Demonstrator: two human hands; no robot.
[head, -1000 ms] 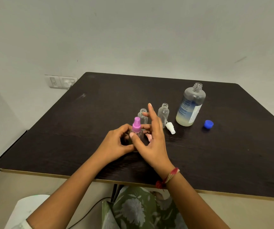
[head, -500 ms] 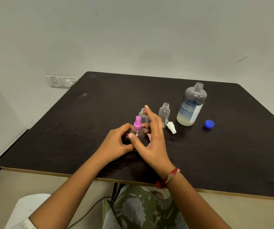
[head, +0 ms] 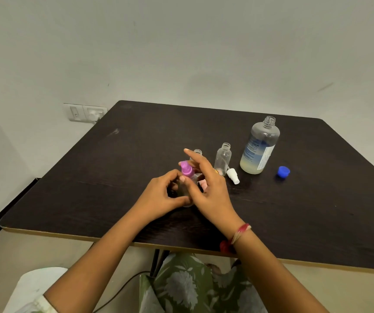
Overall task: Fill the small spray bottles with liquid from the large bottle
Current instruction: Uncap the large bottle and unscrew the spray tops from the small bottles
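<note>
no wording can be read anywhere on the dark surface (head: 317, 199). the large bottle (head: 263, 134), standing uncapped at the far right, carries a blue-and-white label (head: 254, 154) with lines of print running down its side, but the letters are too small and blurred to make out. the wall switch plate (head: 84, 112) bears no legible mark.

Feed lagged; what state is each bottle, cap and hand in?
Large bottle: upright, uncapped, liquid low.
Blue cap: off, lying loose.
Pink-topped bottle: top on, held.
Open small bottle: upright, no top.
Hidden small bottle: neck open, rest covered.
White spray top: off, lying down.
Left hand: grips pink-topped bottle.
Right hand: pinches its neck.
</note>
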